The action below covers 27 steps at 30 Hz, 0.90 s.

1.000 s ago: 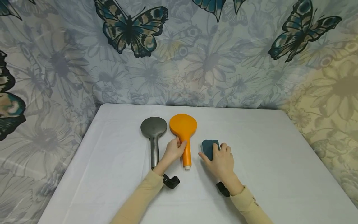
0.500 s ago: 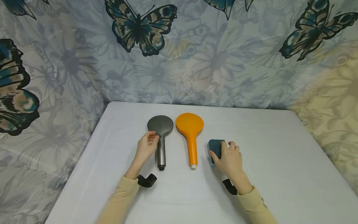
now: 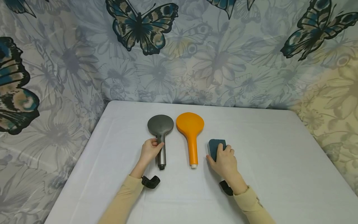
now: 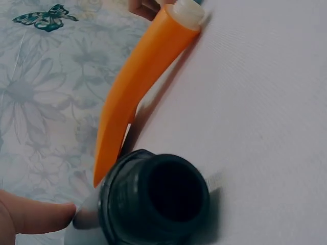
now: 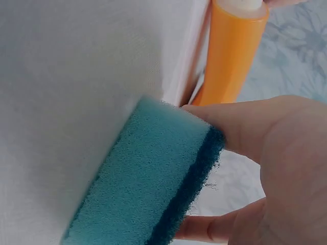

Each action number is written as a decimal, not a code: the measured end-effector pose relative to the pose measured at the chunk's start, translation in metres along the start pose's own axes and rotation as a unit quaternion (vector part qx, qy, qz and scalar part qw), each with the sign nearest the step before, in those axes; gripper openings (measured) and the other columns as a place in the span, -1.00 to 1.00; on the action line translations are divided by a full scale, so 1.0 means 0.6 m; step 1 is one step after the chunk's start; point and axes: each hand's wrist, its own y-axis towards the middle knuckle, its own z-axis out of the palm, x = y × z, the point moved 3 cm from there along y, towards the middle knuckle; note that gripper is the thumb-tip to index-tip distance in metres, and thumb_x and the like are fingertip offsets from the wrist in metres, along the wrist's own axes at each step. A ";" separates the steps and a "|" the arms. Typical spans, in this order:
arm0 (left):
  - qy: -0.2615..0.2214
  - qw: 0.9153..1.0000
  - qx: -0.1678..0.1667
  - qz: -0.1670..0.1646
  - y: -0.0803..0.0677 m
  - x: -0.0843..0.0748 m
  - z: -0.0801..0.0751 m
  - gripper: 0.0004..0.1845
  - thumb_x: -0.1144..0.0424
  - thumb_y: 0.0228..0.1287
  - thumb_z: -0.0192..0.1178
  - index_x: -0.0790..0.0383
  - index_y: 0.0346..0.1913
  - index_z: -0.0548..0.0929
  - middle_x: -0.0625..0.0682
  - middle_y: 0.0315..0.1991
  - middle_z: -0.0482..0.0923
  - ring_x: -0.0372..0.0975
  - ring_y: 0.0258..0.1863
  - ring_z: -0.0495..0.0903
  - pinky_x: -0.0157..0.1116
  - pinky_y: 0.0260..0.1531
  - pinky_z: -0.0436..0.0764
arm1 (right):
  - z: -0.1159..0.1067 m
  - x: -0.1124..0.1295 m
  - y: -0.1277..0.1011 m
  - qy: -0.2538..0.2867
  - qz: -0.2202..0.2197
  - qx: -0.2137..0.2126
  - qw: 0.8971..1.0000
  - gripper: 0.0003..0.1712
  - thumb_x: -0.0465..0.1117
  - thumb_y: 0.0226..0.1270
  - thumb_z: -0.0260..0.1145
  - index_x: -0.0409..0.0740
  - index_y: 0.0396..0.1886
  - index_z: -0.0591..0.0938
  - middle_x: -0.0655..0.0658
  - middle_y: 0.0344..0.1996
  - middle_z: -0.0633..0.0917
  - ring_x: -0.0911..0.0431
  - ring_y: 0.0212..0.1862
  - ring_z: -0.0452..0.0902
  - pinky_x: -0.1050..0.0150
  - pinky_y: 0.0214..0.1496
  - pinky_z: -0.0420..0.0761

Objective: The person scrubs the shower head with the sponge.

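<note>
A grey shower head [image 3: 160,132] lies on the white table [image 3: 279,161], head away from me. My left hand [image 3: 149,151] grips its handle; the handle's dark threaded end [image 4: 156,201] fills the left wrist view, with a fingertip [image 4: 36,217] beside it. An orange shower head [image 3: 190,132] [image 4: 138,84] [image 5: 232,51] lies parallel just to the right, untouched. My right hand [image 3: 223,160] holds a teal sponge [image 3: 215,146] [image 5: 148,189] on the table right of the orange handle, thumb and fingers curled round its sides.
A butterfly and flower patterned curtain [image 3: 179,49] hangs behind and around the table. Black wrist-camera mounts [image 3: 151,181] sit under both wrists. Bare table surface stretches to the right and toward me.
My left hand left the orange shower head's handle, crossed to the grey one and closed round its handle. My right hand stayed on the sponge and settled its grip.
</note>
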 end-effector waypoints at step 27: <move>-0.195 0.924 0.209 0.255 -0.070 -0.087 0.039 -0.59 0.46 0.23 0.16 0.45 0.14 0.42 0.28 -0.04 0.50 -0.08 -0.16 0.58 -0.25 -0.20 0.60 | -0.111 0.164 0.065 0.150 -0.395 -0.248 0.872 -0.63 -0.03 0.33 0.20 -0.20 -0.03 0.61 -0.36 0.13 0.44 -0.29 0.19 0.28 -0.14 0.12 0.34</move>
